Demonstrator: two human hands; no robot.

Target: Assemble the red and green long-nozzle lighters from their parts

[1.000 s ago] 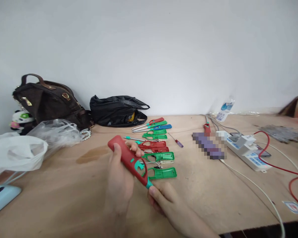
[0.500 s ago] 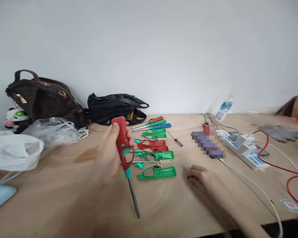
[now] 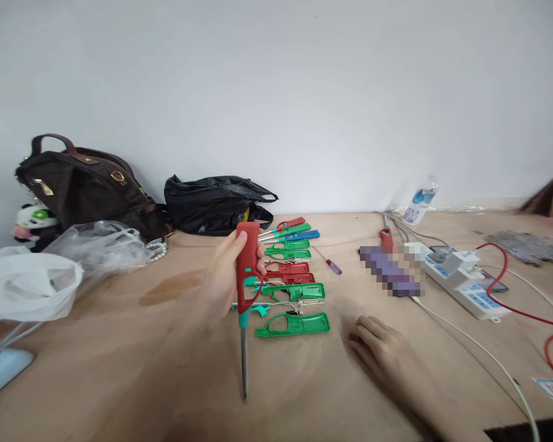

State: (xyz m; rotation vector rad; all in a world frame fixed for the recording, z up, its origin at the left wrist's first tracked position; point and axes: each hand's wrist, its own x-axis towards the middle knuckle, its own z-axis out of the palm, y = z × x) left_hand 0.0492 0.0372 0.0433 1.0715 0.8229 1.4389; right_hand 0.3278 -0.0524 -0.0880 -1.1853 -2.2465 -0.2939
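Observation:
My left hand (image 3: 225, 276) grips a red long-nosed lighter (image 3: 246, 270) by its handle, held upright with the metal tube pointing down toward the wooden table (image 3: 120, 368). Its tip hangs just above the table. Behind it lie several green and red lighter shells (image 3: 291, 288) in a row, with whole lighters (image 3: 290, 231) farther back. My right hand (image 3: 384, 353) rests on the table to the right of a green shell (image 3: 292, 324), fingers curled loosely, nothing visible in them.
A brown handbag (image 3: 83, 184), a black plastic bag (image 3: 216, 205) and clear and white bags (image 3: 32, 279) sit at the left. A small screwdriver (image 3: 329, 263), a white power strip (image 3: 461, 282) with red and white cables, and a bottle (image 3: 417, 205) lie to the right.
The lighter went from tilted, held by both hands, to upright in my left hand alone. My right hand let go of the tube and dropped onto the table at the right.

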